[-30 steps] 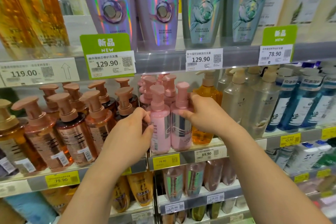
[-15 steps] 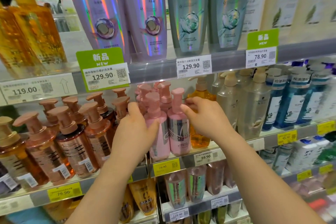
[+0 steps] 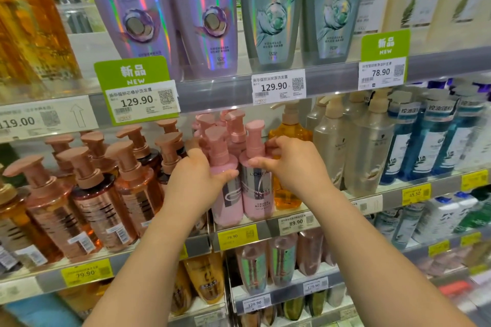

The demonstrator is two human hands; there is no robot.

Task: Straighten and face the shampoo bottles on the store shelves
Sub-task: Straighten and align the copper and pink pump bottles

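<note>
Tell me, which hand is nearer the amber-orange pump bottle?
Right. The right hand lies in front of the amber-orange pump bottle, gripping a pink bottle; the left hand is two bottles further left.

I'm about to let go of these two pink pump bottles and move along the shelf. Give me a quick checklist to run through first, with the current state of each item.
1. Left hand grips the left pink bottle: ok.
2. Right hand holds the right pink bottle at its shoulder: ok.
3. Right bottle's label faces out, brand readable: ok.
4. Left bottle's label faces out: not ok, it looks turned and partly covered.
5. Both bottles at the shelf edge: ok.
6. Pump heads pointing the same way: cannot tell.
</note>
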